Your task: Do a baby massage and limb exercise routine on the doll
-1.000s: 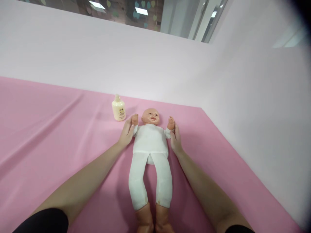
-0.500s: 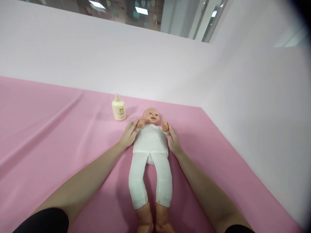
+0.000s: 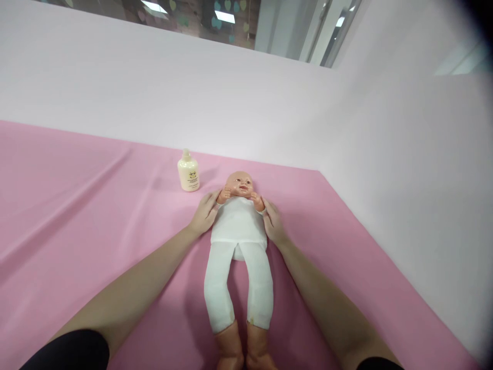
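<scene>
I see a baby doll [image 3: 239, 226] lying on its back on the pink sheet [image 3: 77, 216], head toward the far white wall [image 3: 154, 92] and feet toward me at the bottom edge of the view. It wears a white top and white leggings, and its bare plastic lower legs run out of the picture. Its two small arms are folded up so that its fists sit at its cheeks, one on each side of the face.

My left hand [image 3: 203, 213] lies against the doll's shoulder and upper arm on the left side of the view, fingers stretched forward along the sleeve and touching it. My right hand [image 3: 272, 222] does the same on the other side, flat against the doll's other sleeve and flank. Both hands press in on the doll from the sides, fingers extended rather than curled, so the two hands are apart with the doll's chest between them. I cannot tell whether either thumb is wrapped under the doll's arm.

A small cream-coloured lotion bottle [image 3: 188, 172] stands upright on the sheet beyond my left hand, near the doll's head but not touching it. The sheet has long shallow creases on the left side
</scene>
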Tool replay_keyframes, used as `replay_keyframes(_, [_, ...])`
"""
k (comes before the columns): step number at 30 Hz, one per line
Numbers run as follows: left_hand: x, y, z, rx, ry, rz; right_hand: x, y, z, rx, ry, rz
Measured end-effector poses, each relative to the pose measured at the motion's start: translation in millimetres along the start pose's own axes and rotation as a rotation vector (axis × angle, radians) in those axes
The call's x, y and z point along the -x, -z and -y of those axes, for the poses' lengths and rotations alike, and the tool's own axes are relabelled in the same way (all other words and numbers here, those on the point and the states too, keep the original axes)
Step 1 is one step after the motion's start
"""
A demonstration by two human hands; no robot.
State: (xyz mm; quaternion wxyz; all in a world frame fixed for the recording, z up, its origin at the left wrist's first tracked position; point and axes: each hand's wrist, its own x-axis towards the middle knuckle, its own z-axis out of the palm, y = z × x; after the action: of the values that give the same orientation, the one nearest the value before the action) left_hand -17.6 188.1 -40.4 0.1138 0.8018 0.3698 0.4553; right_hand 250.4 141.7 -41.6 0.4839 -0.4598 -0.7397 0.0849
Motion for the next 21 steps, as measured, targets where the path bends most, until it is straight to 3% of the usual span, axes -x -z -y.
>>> replay_keyframes(21, [-2.7, 3.4, -8.8, -0.025, 0.004, 0.022, 0.2, -0.8, -2.9, 0.053, 0.039, 0.018])
